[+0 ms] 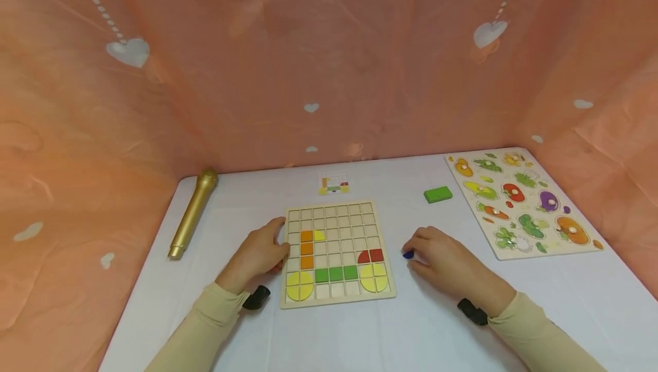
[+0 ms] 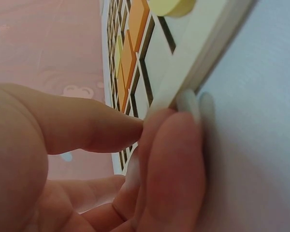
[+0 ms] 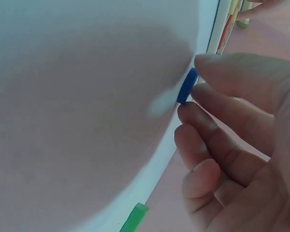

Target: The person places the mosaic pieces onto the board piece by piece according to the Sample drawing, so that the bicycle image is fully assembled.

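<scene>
A wooden grid board [image 1: 336, 246] lies in front of me with coloured tiles in its cells: orange squares [image 1: 307, 248], a green row [image 1: 336, 274], red pieces [image 1: 371, 256] and yellow quarter-rounds forming discs [image 1: 300, 285]. My left hand [image 1: 258, 253] grips the board's left edge. In the left wrist view, its thumb [image 2: 87, 121] and curled fingers meet at the frame. To the right of the board, my right hand [image 1: 446, 260] pinches a small blue tile [image 3: 187, 86] between thumb and fingers, low over the white cloth.
Behind the board lies a small pattern card [image 1: 334, 183]. A green block [image 1: 438, 194] sits at the back right, near a vegetable peg puzzle [image 1: 521, 203]. A gold microphone [image 1: 194, 212] lies on the left. Peach curtain fabric [image 1: 329, 63] hangs behind the table.
</scene>
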